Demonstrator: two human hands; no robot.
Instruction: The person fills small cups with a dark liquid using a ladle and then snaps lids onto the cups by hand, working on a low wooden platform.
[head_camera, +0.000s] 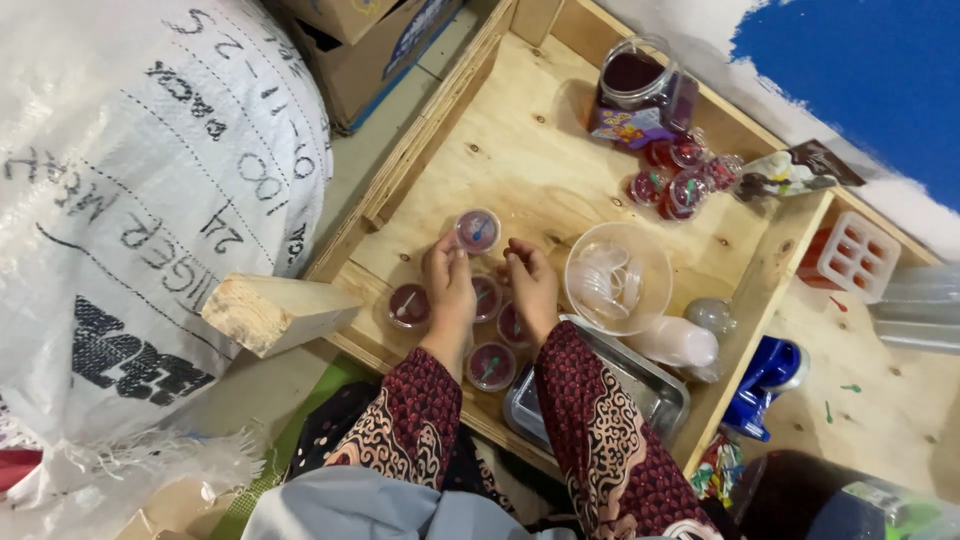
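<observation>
The grip of the left hand (449, 283) is closed on a small round cup (477, 230), which it holds by the rim with the fingertips, slightly tilted, just above the bench (520, 150). The grip of the right hand (530, 285) is narrow, the fingers curled together near the cup; I cannot tell if it pinches something. The cup is clear plastic, filled with a dark red jelly, and a small blue spoon lies under its sealed top. It is at the near left part of the bench, above four similar cups (409, 305) that stand on the wood around and between the two hands. The bench is a shallow tray of pale plywood with raised edges. To the right of the hands stands a clear plastic bowl (617, 277) with empty lids or cups inside, and a metal tray (655, 390) lies at the near edge. At the far side there is a clear jar (640, 92) with dark filling and a group of more filled cups (680, 175) beside it. A big white woven sack (130, 200) and a wood block (275, 312) are on the left, and a blue and white wall (860, 80) is behind.
</observation>
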